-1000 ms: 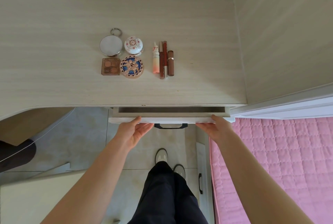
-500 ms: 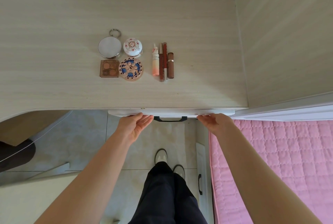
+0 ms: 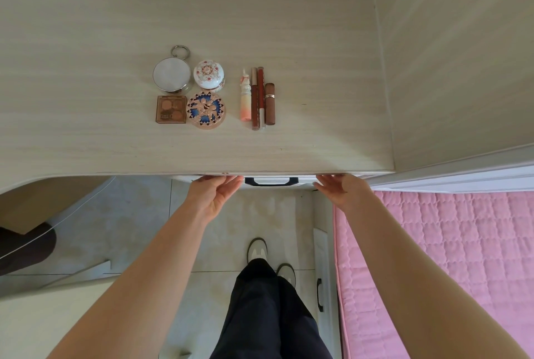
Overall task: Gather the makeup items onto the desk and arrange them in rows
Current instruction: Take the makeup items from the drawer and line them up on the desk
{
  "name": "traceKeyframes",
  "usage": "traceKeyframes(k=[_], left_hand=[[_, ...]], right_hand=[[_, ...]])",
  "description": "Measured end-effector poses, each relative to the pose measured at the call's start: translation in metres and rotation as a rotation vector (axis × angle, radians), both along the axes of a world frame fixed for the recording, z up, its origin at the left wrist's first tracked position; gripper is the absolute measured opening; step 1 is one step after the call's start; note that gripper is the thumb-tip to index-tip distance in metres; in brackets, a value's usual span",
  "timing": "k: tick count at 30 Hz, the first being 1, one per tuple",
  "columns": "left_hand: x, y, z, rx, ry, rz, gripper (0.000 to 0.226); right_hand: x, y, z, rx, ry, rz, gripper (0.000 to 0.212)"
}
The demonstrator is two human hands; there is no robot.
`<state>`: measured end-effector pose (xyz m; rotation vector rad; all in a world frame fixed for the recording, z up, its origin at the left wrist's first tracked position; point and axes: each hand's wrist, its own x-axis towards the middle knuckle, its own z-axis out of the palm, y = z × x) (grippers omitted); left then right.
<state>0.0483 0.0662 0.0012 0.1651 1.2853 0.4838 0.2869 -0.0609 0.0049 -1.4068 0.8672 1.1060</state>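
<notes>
Bench (image 3: 86, 127): pale wood grain, side panel (image 3: 462, 55) closing it off on the right. Eight makeup items sit mid-bench, well back from the front edge. Left block, two by two: round mirror (image 3: 172, 74) at the back with its ring pointing away, floral jar (image 3: 208, 74) just beside it; palette (image 3: 171, 109) in front of the mirror, blue patterned compact (image 3: 205, 110) in front of the jar, each pair touching or nearly so. Right block: peach tube (image 3: 245, 98), two slim pencils (image 3: 254, 104) and a brown lipstick (image 3: 270, 103) lying flat side by side, long axes running front to back, near ends roughly level. Below the bench lip, the drawer (image 3: 306, 179) front sits almost flush, with its black handle (image 3: 271, 181) between the hands. Left hand (image 3: 215, 194) palm up, fingers (image 3: 231, 182) straight and loose, holding nothing, tips at the drawer front left of the handle. Right hand (image 3: 336, 188) likewise flat, fingers (image 3: 323, 185) extended toward the drawer front right of the handle. The bench lip hides the fingertips, so contact is probable but not certain. Below: tiled floor (image 3: 130, 228), dark trousers (image 3: 265, 315), two shoes (image 3: 257, 249), pink quilted bed (image 3: 433, 257) on the right.
</notes>
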Motion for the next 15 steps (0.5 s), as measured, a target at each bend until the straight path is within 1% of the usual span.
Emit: traceKeyframes(k=[2,4,7,9,11,15], left_hand=[[-0.002,-0.003,-0.001,0.013,0.015,0.001,0.022],[-0.003,-0.006,-0.001,0.034,0.038,-0.036,0.033],[-0.006,-0.015,0.001,0.082,0.126,-0.151,0.047],[-0.006,-0.015,0.000,0.115,0.214,-0.233,0.048],[-0.011,-0.036,0.015,0.189,0.264,-0.293,0.046],[-0.008,-0.049,0.022,0.234,0.330,-0.401,0.038]], right_hand=[[0.000,-0.005,-0.001,-0.002,-0.005,0.047,0.034],[-0.001,-0.007,0.002,-0.016,-0.047,0.119,0.031],[-0.011,-0.017,0.004,-0.091,-0.189,0.311,0.027],[-0.016,-0.019,0.000,-0.154,-0.313,0.499,0.036],[-0.025,-0.041,0.015,-0.139,-0.410,0.695,0.042],[-0.037,-0.049,0.026,-0.167,-0.560,1.001,0.046]])
